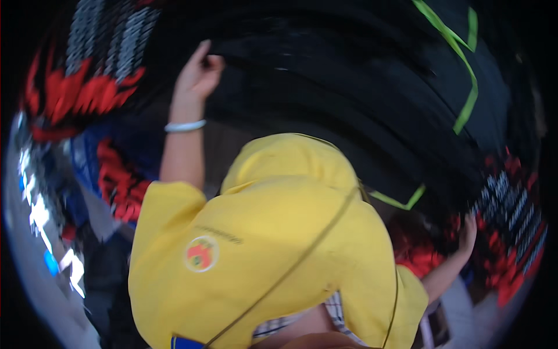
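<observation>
My left hand [200, 75], with a pale band round its wrist, is raised over the dark work surface [325, 87]. Its finger and thumb are apart and nothing shows between them. Left of it lies a pile of red and grey pieces [87, 87] in close rows, too blurred to name for certain. On the far right, my right hand [467, 235] is at the edge of a second red and grey pile [511, 215]. Motion blur and the pile hide how its fingers are set and whether they hold anything.
Bright yellow-green strips [468, 87] run over the dark surface at the upper right, and a shorter bent strip [401, 202] lies near my right side. More red pieces [119, 180] are below my left forearm, beside something blue [87, 154]. Shiny clutter [40, 215] lines the left rim.
</observation>
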`<state>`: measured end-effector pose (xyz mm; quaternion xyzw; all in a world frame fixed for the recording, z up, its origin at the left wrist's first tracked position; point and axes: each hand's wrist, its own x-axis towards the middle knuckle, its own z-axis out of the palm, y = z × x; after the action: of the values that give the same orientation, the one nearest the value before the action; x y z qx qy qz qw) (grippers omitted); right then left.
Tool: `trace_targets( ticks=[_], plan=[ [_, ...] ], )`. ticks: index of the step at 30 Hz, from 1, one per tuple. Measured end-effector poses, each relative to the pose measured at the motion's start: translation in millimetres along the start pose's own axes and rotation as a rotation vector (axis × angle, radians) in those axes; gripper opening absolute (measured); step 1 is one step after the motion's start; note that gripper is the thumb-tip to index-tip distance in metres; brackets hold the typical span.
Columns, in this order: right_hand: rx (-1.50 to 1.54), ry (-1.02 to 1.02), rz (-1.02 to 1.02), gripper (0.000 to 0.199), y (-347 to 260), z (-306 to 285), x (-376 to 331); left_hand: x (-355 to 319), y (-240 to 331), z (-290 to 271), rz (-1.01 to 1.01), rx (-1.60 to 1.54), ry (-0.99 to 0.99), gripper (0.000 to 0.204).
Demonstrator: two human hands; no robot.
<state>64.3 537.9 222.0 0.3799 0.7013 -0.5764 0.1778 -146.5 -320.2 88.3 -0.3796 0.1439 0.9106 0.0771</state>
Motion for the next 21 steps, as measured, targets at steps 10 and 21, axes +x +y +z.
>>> trace_targets(
  ticks=[10, 21],
  plan=[
    [-0.510, 0.799, -0.104, 0.035, -34, -122, 112, 23, -81, 21, 0.071, 0.417, 0.149, 0.017],
    [-0.816, 0.262, -0.893, 0.021, -211, 286, 198, -16, -132, 29, 0.601, 0.845, 0.344, 0.048]
  ],
)
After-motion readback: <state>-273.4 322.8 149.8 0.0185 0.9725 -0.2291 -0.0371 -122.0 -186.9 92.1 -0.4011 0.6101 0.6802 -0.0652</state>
